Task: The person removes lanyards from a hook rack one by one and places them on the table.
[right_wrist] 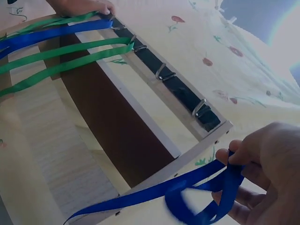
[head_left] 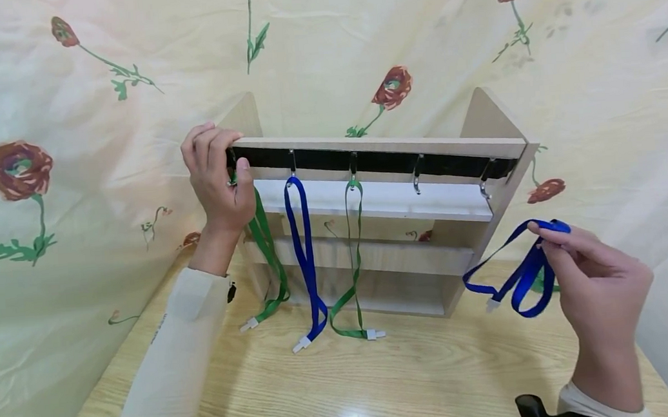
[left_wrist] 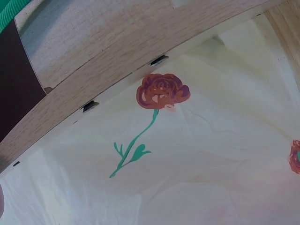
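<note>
My left hand [head_left: 217,171] grips the upper left end of a wooden rack [head_left: 413,259], thumb in front and fingers over the top board. Out to the right, my right hand [head_left: 601,280] pinches a blue lanyard [right_wrist: 140,195] between thumb and fingertips; its ribbon dangles in loops beside the rack. From hooks on the black strip [head_left: 385,161] hang a green lanyard [head_left: 267,245] under the left hand, another blue lanyard [head_left: 307,236] and a second green lanyard [head_left: 346,296]. The two right-hand hooks [head_left: 417,180] carry nothing. The left wrist view shows the rack's board but hardly any hand.
Below the top board runs a white shelf [head_left: 403,200]. The rack stands on a wood-grain table [head_left: 381,386], backed by flower-print cloth [head_left: 323,54]. Something green peeks out behind the held blue ribbon, partly hidden.
</note>
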`<action>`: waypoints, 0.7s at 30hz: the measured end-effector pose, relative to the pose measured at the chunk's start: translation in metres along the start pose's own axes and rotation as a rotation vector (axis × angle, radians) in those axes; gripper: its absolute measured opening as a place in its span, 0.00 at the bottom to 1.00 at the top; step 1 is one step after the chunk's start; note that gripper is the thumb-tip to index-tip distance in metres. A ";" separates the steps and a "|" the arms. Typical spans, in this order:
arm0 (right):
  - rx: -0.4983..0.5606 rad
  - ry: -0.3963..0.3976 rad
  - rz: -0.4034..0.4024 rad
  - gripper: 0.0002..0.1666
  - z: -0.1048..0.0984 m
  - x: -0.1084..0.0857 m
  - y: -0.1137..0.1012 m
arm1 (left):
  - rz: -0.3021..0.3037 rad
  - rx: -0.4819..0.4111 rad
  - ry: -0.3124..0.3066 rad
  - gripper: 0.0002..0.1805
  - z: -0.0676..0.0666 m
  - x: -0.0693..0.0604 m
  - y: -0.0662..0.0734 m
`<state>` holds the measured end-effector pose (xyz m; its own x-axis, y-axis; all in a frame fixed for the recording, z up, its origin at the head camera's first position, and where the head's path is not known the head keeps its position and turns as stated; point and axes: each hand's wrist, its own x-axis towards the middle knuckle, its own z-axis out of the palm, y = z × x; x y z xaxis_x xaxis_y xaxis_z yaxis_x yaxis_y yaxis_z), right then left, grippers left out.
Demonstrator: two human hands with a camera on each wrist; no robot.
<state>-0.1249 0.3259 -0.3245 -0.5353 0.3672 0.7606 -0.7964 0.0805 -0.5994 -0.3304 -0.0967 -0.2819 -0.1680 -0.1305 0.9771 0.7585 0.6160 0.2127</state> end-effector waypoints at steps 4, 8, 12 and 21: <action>-0.184 0.055 0.051 0.11 -0.007 0.003 0.005 | 0.001 -0.004 0.000 0.25 0.000 -0.001 0.000; -0.501 0.085 0.125 0.13 -0.014 0.005 0.008 | 0.000 0.001 0.001 0.25 -0.001 -0.002 -0.001; -0.645 0.081 0.147 0.15 -0.019 0.009 0.015 | 0.000 0.003 0.004 0.26 -0.002 -0.002 -0.002; -0.597 0.091 0.144 0.17 -0.028 0.021 0.040 | 0.004 -0.013 0.017 0.25 0.001 0.000 -0.001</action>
<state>-0.1602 0.3627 -0.3390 -0.5789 0.4881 0.6532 -0.4093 0.5189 -0.7505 -0.3313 -0.0968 -0.2821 -0.1540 -0.1413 0.9779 0.7674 0.6064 0.2085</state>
